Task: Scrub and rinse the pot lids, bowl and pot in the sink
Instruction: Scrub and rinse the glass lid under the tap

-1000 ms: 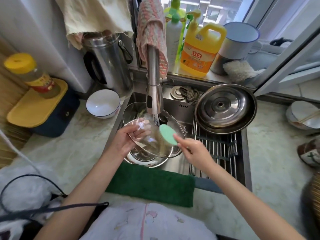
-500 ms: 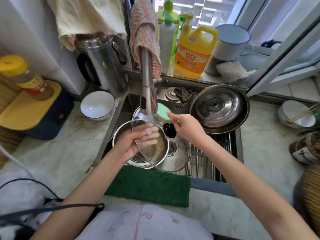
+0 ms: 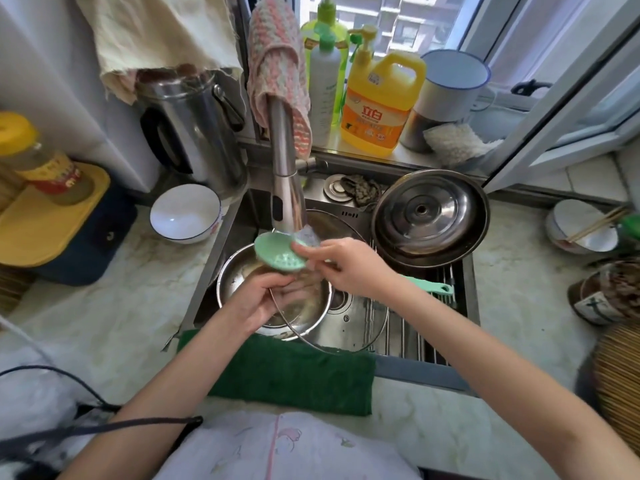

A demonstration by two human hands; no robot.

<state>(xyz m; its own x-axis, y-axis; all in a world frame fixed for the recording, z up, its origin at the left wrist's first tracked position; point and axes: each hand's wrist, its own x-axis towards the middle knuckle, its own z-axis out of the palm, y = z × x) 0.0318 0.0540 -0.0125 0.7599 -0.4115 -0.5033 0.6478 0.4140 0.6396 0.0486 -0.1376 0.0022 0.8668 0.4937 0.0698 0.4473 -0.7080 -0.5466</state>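
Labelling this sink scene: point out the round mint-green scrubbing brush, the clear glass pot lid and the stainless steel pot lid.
round mint-green scrubbing brush (image 3: pixel 277 259): head view, its dotted head.
clear glass pot lid (image 3: pixel 353 327): head view, its pane.
stainless steel pot lid (image 3: pixel 422 210): head view, its centre.

Glass lid (image 3: pixel 349 329) tilted over steel bowl (image 3: pixel 239 275) in sink (image 3: pixel 225 268). Steel lid (image 3: pixel 420 209) inverted on pot (image 3: pixel 433 259), right side.

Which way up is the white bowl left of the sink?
Upright. The white bowl stands on the counter with its mouth up; its white inside shows, with nothing in it.
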